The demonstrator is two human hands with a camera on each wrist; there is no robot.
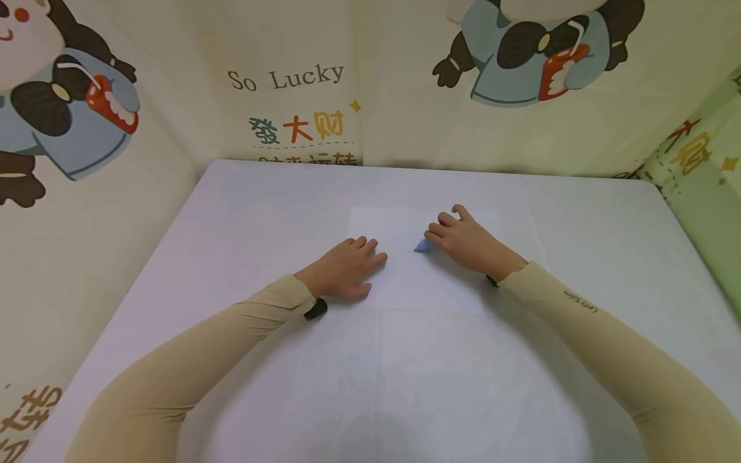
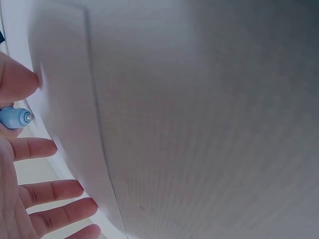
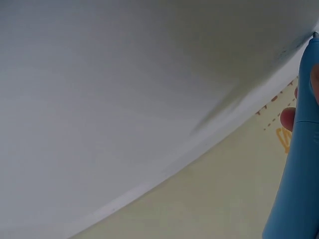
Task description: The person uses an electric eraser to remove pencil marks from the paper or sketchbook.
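Note:
A white sheet of paper [image 1: 417, 292] lies on the white-covered table. My right hand [image 1: 466, 243] holds a thick blue pen [image 1: 425, 245] with its narrow tip down at the sheet. In the right wrist view the pen's long rounded body [image 3: 295, 164] stands at the right edge, and small bluish marks [image 3: 289, 49] show beside its tip. My left hand [image 1: 347, 269] rests on the left side of the sheet, fingers spread and fairly straight. The left wrist view catches the pen's metal tip [image 2: 30, 117] between the thumb [image 2: 20, 79] and the fingers of that hand.
The white table cover [image 1: 289, 399] spreads out on all sides of the sheet. A cream curtain [image 1: 399, 83] with printed cartoon figures and lettering hangs behind the table and along its sides. Dark wrist bands [image 1: 316, 309] show at the cuffs of the beige sleeves [image 1: 231, 328].

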